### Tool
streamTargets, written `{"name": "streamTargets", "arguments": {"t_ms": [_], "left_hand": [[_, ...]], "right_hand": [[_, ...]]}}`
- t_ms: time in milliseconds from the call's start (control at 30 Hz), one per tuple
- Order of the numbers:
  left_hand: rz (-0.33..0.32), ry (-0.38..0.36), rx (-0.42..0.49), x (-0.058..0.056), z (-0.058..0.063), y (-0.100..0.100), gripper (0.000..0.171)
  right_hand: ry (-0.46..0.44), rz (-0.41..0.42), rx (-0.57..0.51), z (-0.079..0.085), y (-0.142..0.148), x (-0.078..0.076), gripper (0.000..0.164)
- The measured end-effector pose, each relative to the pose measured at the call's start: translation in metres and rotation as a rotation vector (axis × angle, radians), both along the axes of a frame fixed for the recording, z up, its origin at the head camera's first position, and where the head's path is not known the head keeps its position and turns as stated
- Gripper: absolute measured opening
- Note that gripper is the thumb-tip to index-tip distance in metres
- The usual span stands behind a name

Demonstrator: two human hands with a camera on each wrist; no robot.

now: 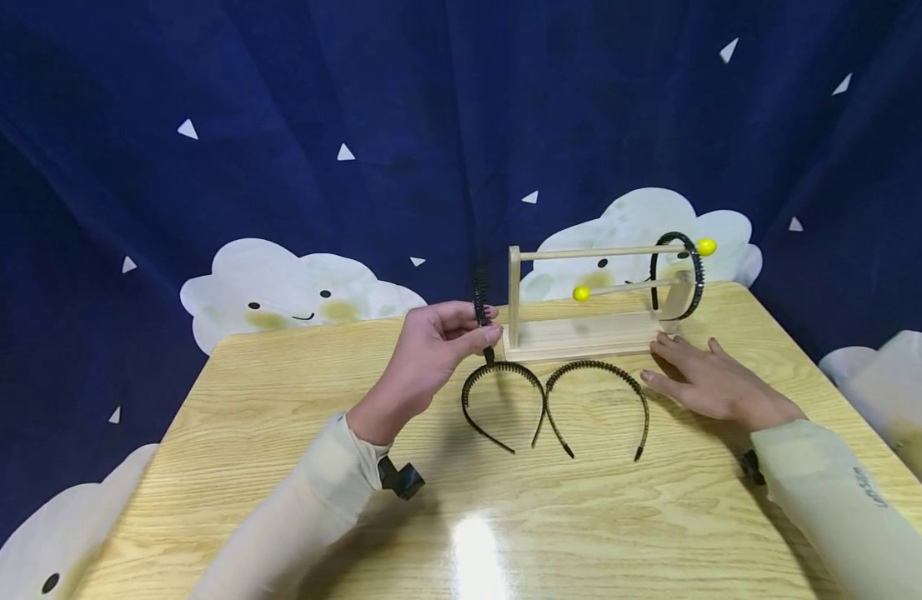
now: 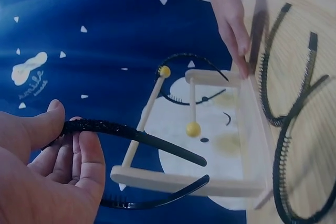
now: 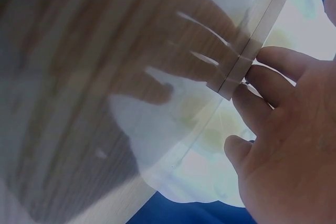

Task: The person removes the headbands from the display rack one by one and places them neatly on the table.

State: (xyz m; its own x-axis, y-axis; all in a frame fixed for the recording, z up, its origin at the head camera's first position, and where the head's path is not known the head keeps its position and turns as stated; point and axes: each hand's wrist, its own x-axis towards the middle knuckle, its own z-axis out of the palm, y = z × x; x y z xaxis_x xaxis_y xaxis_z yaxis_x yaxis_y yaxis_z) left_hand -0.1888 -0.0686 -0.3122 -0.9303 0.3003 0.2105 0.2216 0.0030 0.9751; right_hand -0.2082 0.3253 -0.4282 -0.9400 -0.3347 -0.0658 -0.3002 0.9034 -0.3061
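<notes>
My left hand (image 1: 431, 350) pinches a black toothed headband (image 2: 131, 132) between thumb and fingers, holding it up beside the left end of a small wooden rack (image 1: 581, 336). In the left wrist view, both free ends of this headband point toward the rack. At the rack's other end, my right hand (image 1: 719, 385) rests its extended fingertips on the edge of the base. Another black headband (image 1: 699, 283) hangs around the rack's upper rod, close to its yellow ball tip.
Two more headbands lie on the table in front of the rack, a black one (image 1: 506, 365) on the left and a brownish one (image 1: 596, 364) on the right, side by side. The lower rod ends in a yellow ball (image 1: 581, 293). Behind hangs a dark blue curtain (image 1: 401, 100) with clouds.
</notes>
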Motion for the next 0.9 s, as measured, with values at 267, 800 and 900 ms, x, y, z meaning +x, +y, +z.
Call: {"name": "streamTargets", "arguments": {"t_ms": [267, 800, 900], "left_hand": [[0.043, -0.011, -0.008, -0.002, -0.009, -0.012, 0.023], [0.161, -0.148, 0.000, -0.004, -0.030, -0.033, 0.024], [0.188, -0.213, 0.019, -0.006, -0.035, -0.035, 0.024]], "right_hand": [[-0.002, 0.003, -0.005, 0.000, 0.000, 0.000, 0.081], [-0.012, 0.002, -0.009, 0.001, 0.000, -0.001, 0.081], [-0.013, 0.003, -0.008, 0.001, 0.000, -0.001, 0.081]]}}
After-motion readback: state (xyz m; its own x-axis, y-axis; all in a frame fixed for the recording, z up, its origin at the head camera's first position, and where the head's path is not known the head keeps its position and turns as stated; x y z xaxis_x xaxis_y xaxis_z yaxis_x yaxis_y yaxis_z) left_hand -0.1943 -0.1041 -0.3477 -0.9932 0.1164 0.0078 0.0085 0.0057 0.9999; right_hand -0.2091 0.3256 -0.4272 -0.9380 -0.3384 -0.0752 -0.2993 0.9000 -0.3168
